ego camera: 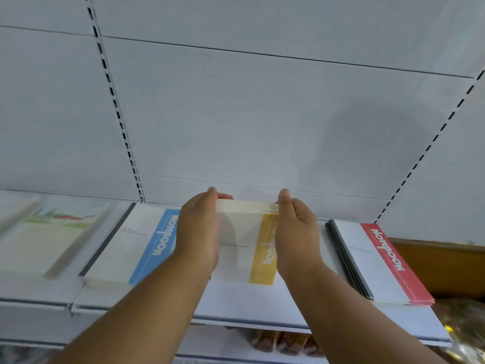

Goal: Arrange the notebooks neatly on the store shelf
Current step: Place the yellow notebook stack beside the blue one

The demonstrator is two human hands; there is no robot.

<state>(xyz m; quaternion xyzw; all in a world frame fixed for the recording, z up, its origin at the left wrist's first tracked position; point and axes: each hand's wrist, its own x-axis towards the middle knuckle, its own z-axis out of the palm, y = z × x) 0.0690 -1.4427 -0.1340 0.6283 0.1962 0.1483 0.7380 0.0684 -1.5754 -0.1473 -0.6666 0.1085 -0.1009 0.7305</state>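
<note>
A stack of white notebooks with a yellow band [244, 240] lies in the middle of the white shelf [249, 306]. My left hand [199, 227] holds its left side and my right hand [296, 232] holds its right side, fingers reaching over the far edge. To the left lies a stack with a blue band [136, 243], partly hidden by my left hand. A stack with a red band [378, 261] lies to the right, slightly fanned.
Pale green-covered notebooks [47, 232] lie on the neighbouring shelf at left. A brown cardboard box [443, 266] stands behind the red stack at right. Packaged goods [283, 340] show on the shelf below. The white back panel rises behind.
</note>
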